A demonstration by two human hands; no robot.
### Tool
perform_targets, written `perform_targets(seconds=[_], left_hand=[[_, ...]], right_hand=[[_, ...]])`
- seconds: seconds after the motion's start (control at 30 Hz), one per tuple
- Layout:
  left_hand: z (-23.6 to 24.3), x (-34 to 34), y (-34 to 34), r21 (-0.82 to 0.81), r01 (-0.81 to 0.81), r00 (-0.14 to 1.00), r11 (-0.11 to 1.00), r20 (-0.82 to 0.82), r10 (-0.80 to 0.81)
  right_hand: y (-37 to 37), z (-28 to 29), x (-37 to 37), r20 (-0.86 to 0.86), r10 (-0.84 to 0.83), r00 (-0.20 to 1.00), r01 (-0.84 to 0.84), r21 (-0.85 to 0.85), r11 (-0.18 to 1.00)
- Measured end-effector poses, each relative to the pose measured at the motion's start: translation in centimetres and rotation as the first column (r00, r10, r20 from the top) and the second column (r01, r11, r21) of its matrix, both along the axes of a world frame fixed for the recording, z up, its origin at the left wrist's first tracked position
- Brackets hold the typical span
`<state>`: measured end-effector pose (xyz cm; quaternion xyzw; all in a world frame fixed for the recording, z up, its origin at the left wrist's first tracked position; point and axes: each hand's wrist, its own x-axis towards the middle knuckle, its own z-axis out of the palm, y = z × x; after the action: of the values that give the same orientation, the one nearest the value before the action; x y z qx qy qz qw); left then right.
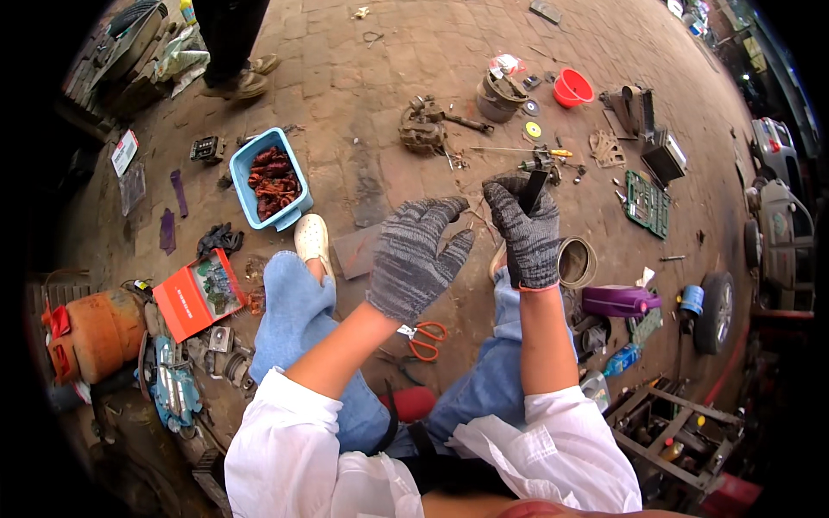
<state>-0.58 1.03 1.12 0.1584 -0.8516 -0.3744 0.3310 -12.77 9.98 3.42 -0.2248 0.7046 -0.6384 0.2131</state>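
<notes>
Both my hands wear grey-and-black knit gloves and hover above the brick floor between my knees. The fingers of my left hand [416, 255] are stretched to the right, with the thumb apart and nothing visible between them. My right hand [527, 237] is closed round a flat black strip-like piece [534, 190], whose end sticks up past the fingers; the rest is hidden in the glove. Thin reddish wires [485, 221] show in the gap between the hands, too fine to tell whether either hand touches them. Orange-handled scissors [427, 340] lie on the floor below.
A blue tub [303, 203] of reddish-brown parts stands ahead left, a red box [183, 302] nearer. Ahead lie a greasy metal assembly [421, 134], a bucket [499, 97] and a red bowl [572, 88]. A green socket set [646, 204] and a purple jug [615, 301] are right.
</notes>
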Motion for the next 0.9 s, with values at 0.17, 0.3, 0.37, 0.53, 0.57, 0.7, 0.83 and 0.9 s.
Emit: perform_targets(seconds=[0.17, 0.3, 0.37, 0.53, 0.57, 0.7, 0.83, 0.9], left_hand=[[-0.9, 0.0, 0.7, 0.585, 0.207, 0.977, 0.784, -0.091, -0.191], [-0.1, 0.2, 0.3, 0.832, 0.215, 0.972, 0.512, -0.131, -0.195], [0.5, 0.4, 0.1, 0.920, 0.189, 0.976, 0.343, -0.139, -0.166], [1.0, 0.6, -0.5, 0.932, 0.125, 0.985, 0.341, -0.076, -0.152], [1.2, 0.7, -0.5, 0.922, 0.102, 0.987, 0.375, -0.046, -0.156], [0.7, 1.0, -0.6, 0.849, 0.174, 0.982, 0.499, -0.110, -0.157], [0.5, 1.2, -1.0, 0.813, 0.161, 0.981, 0.560, -0.068, -0.183], [0.7, 1.4, -1.1, 0.789, 0.166, 0.979, 0.592, -0.058, -0.196]], right_hand=[[0.0, -0.3, 0.1, 0.134, -0.001, 0.991, 0.010, -0.062, 0.998], [-0.9, -0.2, 1.0, 0.290, 0.033, 0.956, 0.018, -0.172, 0.985], [-1.4, -0.8, 1.2, 0.303, 0.031, 0.952, 0.038, -0.220, 0.975], [-2.0, -0.4, 1.7, 0.505, 0.092, 0.858, 0.087, -0.319, 0.944], [-2.0, -0.6, 1.6, 0.550, 0.129, 0.825, 0.085, -0.347, 0.934], [-1.9, -0.9, 0.3, 0.654, 0.273, 0.705, 0.112, -0.483, 0.869], [-2.2, 0.0, 0.5, 0.617, 0.286, 0.733, 0.108, -0.520, 0.847], [-2.0, 0.0, 0.6, 0.578, 0.272, 0.769, 0.094, -0.524, 0.847]])
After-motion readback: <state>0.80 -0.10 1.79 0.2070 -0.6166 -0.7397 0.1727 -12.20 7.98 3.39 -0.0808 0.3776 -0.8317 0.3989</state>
